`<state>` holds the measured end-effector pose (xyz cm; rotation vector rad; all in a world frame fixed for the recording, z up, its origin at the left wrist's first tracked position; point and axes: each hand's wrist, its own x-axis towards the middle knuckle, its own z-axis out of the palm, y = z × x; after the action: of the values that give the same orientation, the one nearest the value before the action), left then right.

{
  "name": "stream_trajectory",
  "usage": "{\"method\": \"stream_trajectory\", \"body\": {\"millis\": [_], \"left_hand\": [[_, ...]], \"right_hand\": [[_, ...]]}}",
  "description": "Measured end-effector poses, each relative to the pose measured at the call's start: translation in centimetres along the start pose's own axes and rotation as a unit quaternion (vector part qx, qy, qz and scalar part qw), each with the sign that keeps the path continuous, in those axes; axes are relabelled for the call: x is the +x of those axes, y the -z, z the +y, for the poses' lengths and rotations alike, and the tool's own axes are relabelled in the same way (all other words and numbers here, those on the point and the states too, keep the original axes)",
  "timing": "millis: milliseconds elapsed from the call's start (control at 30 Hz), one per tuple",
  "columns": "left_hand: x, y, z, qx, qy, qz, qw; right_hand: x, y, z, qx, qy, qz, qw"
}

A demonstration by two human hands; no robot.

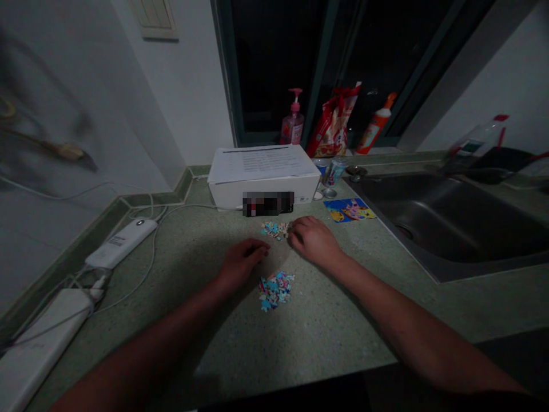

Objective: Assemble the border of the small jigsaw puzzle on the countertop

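The box (263,186) is plain white, the countertop (334,320) grey-green with fine speckles. In front of the box, the closer pile of puzzle pieces (273,230) mixes cream and light blue; the farther pile (275,290) mixes light blue, white, pink and purple. Right of the box, a card (349,210) is printed blue, yellow and pink. Behind it, a pump bottle (292,127) is pink.

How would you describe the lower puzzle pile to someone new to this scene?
Left of the sink is a speckled counter. There lies the lower puzzle pile, mostly bluish, nearer the front edge than the upper pile beside the right hand.
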<state>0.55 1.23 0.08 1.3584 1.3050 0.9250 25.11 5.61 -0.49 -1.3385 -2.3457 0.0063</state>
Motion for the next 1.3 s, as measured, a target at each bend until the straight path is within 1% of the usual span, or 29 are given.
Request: {"method": "stream_trajectory", "body": {"millis": [67,167,267,367,567,700,867,1100,1300], "left_hand": [[0.0,0.0,-0.2,0.021,-0.018,0.005,1.0],[0.0,-0.2,-0.2,0.034,-0.042,0.012,0.998],[-0.2,-0.4,0.0,0.038,-0.045,0.001,0.998],[-0.4,-0.5,0.1,0.053,-0.044,0.001,0.998],[-0.3,-0.3,-0.1,0.061,-0.052,0.002,0.997],[-0.3,-0.3,-0.1,0.056,-0.052,0.006,0.997],[-0.5,-0.3,0.2,0.027,-0.052,0.004,0.998],[-0.3,-0.3,0.4,0.009,-0.03,0.003,0.999],[-0.2,-0.3,-0.1,0.011,-0.037,0.004,0.999]], "right_hand": [[-0.2,0.1,-0.7,0.048,0.017,0.02,0.998],[-0.6,0.4,-2.3,0.106,0.048,0.045,0.992],[-1.0,0.8,-4.0,0.134,0.071,0.044,0.987],[-1.1,1.0,-4.9,0.149,0.087,0.041,0.984],[-1.2,1.3,-4.7,0.159,0.088,0.015,0.983],[-1.2,1.5,-4.5,0.172,0.091,0.02,0.981],[-1.2,1.6,-4.4,0.155,0.09,0.018,0.984],[-1.3,1.4,-4.1,0.145,0.127,0.028,0.981],[-1.5,1.4,-4.0,0.14,0.115,0.044,0.983]]}}
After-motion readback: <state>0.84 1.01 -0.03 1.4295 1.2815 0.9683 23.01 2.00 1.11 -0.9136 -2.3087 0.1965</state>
